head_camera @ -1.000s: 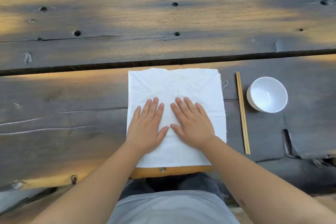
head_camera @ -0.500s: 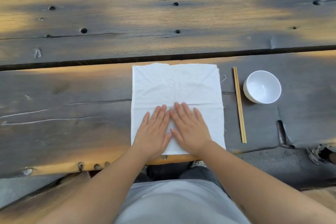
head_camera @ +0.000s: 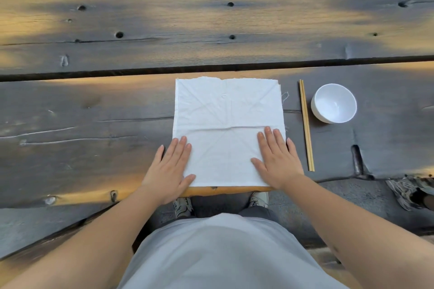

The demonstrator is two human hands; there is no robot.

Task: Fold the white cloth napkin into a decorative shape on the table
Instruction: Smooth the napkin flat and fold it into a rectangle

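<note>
The white cloth napkin (head_camera: 225, 119) lies flat and square on the dark wooden table (head_camera: 94, 143), its near edge at the table's front edge. Creases cross it, one running left to right across the middle. My left hand (head_camera: 170, 169) rests palm down on the napkin's near left corner, partly on the wood. My right hand (head_camera: 277, 159) lies flat on the near right corner. Both hands have their fingers stretched out and grip nothing.
A pair of wooden chopsticks (head_camera: 306, 124) lies to the right of the napkin, pointing away from me. A white bowl (head_camera: 333, 103) stands further right. A dark gap (head_camera: 141, 71) between planks runs behind the napkin. Shoes (head_camera: 183, 204) show below the table edge.
Both hands slid apart from the napkin's near middle to its left and right near corners, smoothing it flat. The camera view shifted slightly.
</note>
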